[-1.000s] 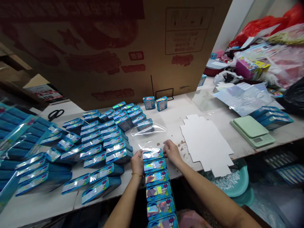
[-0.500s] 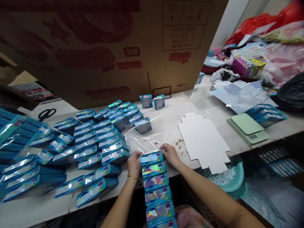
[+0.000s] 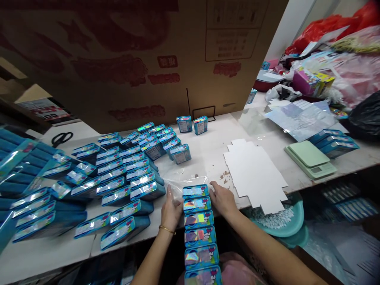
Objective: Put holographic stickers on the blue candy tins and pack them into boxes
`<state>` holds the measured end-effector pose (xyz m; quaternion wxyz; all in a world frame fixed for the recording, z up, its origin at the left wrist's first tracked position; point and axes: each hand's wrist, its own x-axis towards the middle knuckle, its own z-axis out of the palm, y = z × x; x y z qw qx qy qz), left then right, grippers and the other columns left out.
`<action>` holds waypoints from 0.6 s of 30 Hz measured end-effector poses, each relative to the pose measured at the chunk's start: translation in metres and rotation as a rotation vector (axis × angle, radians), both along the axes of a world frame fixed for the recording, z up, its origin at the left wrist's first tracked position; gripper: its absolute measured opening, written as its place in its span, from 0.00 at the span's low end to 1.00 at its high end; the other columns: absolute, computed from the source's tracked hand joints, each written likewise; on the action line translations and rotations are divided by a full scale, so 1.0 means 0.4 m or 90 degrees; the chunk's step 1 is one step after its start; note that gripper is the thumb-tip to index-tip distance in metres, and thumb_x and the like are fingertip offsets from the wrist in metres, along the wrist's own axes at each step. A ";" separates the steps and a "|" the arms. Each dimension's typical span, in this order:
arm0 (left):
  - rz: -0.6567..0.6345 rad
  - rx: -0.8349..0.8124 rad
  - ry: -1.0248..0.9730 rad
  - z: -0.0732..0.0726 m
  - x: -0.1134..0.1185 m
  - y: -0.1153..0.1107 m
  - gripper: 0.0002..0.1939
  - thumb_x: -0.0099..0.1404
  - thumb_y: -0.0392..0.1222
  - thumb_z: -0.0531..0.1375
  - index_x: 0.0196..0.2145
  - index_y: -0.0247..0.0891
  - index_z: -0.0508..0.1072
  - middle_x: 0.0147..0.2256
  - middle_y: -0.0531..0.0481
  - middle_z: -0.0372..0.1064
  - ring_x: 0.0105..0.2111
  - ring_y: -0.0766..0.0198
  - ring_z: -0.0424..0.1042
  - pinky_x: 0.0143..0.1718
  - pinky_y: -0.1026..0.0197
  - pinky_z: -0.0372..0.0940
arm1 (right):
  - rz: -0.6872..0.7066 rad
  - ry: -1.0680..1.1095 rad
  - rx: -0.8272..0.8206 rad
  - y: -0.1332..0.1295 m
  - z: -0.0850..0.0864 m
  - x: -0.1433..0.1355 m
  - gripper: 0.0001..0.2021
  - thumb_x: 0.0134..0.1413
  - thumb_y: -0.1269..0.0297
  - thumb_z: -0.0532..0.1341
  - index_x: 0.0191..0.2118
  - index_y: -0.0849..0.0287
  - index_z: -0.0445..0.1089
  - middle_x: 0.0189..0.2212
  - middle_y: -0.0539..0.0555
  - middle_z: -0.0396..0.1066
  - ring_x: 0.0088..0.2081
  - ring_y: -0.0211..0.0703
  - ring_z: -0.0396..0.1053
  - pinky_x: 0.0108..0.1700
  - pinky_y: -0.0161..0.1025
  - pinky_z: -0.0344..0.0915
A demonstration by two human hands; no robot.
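A row of several blue boxes with shiny labels runs from the table's front edge back towards my body. Clear plastic, apparently a bag, spreads on the table at the far end of the row. My left hand is closed on the plastic at the row's left side; a gold bangle circles that wrist. On the opposite side my right hand pinches the plastic beside the farthest box, its fingertips partly hidden.
Many similar blue boxes stand on the left, near black scissors. A large carton rises behind. Rightward lie a white cardboard sheet, a green scale and a teal basin of small white pieces.
My left hand has turned thumb-up, and the plastic beside it has bunched. My right hand has shifted slightly right. The row of boxes sits a little farther right in view.
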<state>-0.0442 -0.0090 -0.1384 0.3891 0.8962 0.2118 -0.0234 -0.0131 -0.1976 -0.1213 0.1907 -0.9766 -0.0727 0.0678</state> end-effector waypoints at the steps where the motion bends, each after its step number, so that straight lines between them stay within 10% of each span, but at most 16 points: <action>1: -0.026 0.005 0.005 0.005 0.002 0.001 0.38 0.49 0.41 0.56 0.57 0.29 0.49 0.19 0.55 0.66 0.23 0.61 0.69 0.25 0.64 0.59 | 0.034 -0.036 -0.020 -0.002 0.005 0.009 0.13 0.56 0.65 0.48 0.46 0.57 0.62 0.31 0.55 0.69 0.32 0.42 0.66 0.30 0.34 0.55; 5: -0.113 0.067 0.049 0.017 0.019 0.003 0.34 0.50 0.40 0.55 0.55 0.30 0.54 0.21 0.50 0.68 0.25 0.60 0.69 0.25 0.65 0.57 | 0.171 -0.122 0.055 -0.007 0.020 0.046 0.12 0.56 0.68 0.50 0.42 0.54 0.66 0.38 0.53 0.68 0.40 0.39 0.65 0.37 0.32 0.57; 10: -0.127 0.083 0.043 0.014 0.022 0.001 0.29 0.51 0.41 0.55 0.52 0.34 0.59 0.24 0.49 0.69 0.27 0.60 0.69 0.26 0.64 0.58 | 0.132 -0.073 0.039 0.000 0.046 0.058 0.11 0.55 0.70 0.50 0.37 0.57 0.69 0.33 0.53 0.71 0.36 0.40 0.67 0.34 0.33 0.58; 14: -0.004 0.062 -0.159 0.022 0.015 0.005 0.32 0.55 0.45 0.53 0.55 0.30 0.51 0.36 0.43 0.66 0.27 0.64 0.67 0.29 0.61 0.63 | 0.132 -0.034 -0.012 0.011 0.069 0.064 0.12 0.55 0.69 0.49 0.35 0.57 0.70 0.30 0.54 0.71 0.33 0.41 0.68 0.31 0.34 0.56; 18: -0.043 0.058 -0.294 0.042 0.038 0.004 0.19 0.58 0.43 0.50 0.46 0.35 0.64 0.39 0.43 0.63 0.32 0.63 0.66 0.33 0.60 0.64 | 0.106 -0.063 -0.015 0.031 0.074 0.083 0.12 0.56 0.66 0.49 0.33 0.56 0.70 0.31 0.53 0.70 0.32 0.40 0.68 0.29 0.34 0.55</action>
